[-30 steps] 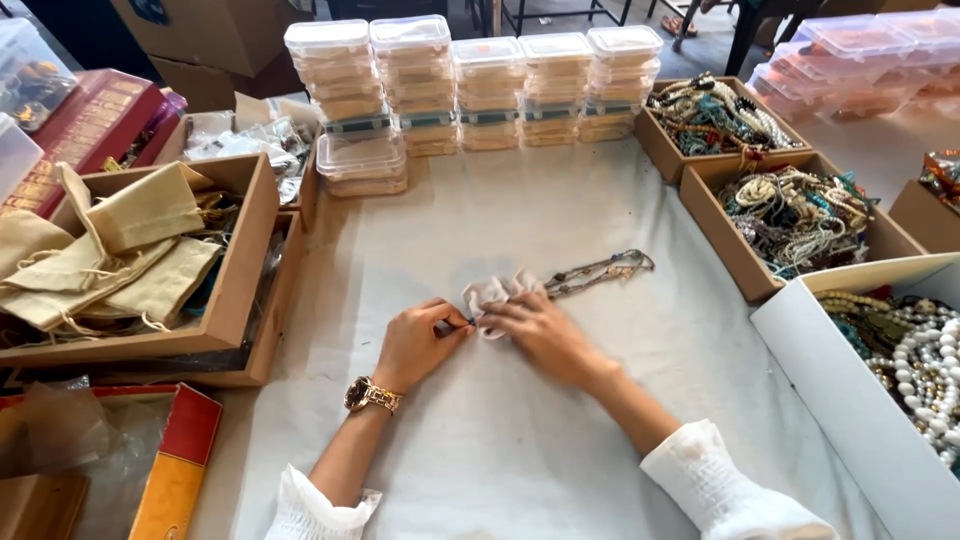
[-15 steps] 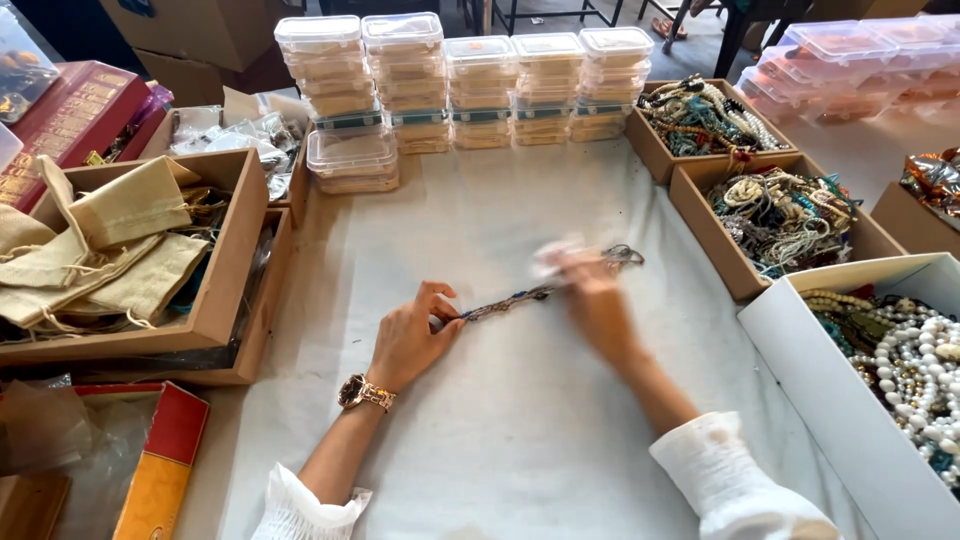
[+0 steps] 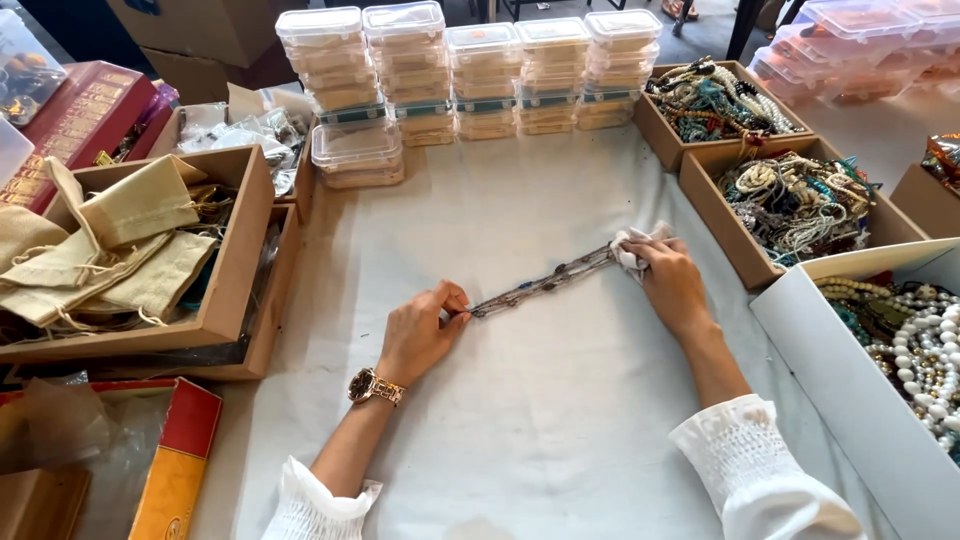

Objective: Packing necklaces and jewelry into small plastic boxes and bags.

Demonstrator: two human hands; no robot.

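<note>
Tubs: clear lidded plastic tubs (image 3: 470, 70) stacked in a row at the far edge of the table; contents pale, too small to tell.
Far right boxes: two brown boxes (image 3: 800, 205) heaped with bead strings in mixed colours.
White box: white box (image 3: 880, 380) at right, holding white and coloured beads.
Left tray: brown tray (image 3: 235, 260) holding tan drawstring pouches (image 3: 130, 240).
Necklace: necklace (image 3: 545, 282) lies on the white cloth (image 3: 520, 430) in the middle of the table, pulled straight between both hands.
Axis: long axis runs from near left up to far right.
Left hand: left hand (image 3: 415, 335) pinches the near end, fingertips closed on it.
Right hand: right hand (image 3: 672, 280) closed over a white rag (image 3: 632, 246) wrapped around the far end.
</note>
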